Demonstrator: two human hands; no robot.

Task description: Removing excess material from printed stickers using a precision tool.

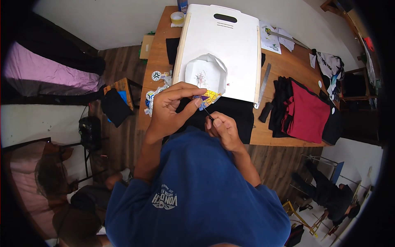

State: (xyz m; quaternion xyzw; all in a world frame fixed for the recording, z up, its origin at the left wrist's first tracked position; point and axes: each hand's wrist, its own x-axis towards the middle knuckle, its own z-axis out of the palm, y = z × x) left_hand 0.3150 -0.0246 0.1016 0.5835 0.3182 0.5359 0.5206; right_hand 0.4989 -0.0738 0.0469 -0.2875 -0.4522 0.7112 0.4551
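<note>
Between the thumb and fingers of my left hand [173,105] is a small printed piece [211,96], yellow with blue and purple parts. My right hand [224,128] pinches a thin dark pointed tool [209,116], whose tip reaches the lower edge of the printed piece. The tool's exact kind is too small to make out. Just beyond my fingers, a shallow white paper tray [223,70] holds small coloured scraps. It rests on a large white board [242,49] with a slotted handle hole. Black fabric [236,117] lies at the board's near edge, partly behind my hands.
Cut-out round printed pieces [156,75] lie on the wooden table [158,41] to the left. A tape roll [177,17] sits at the far left. Rightward are a metal ruler [265,80] and stacked black and red fabric [308,111]. Other people are at lower left and right.
</note>
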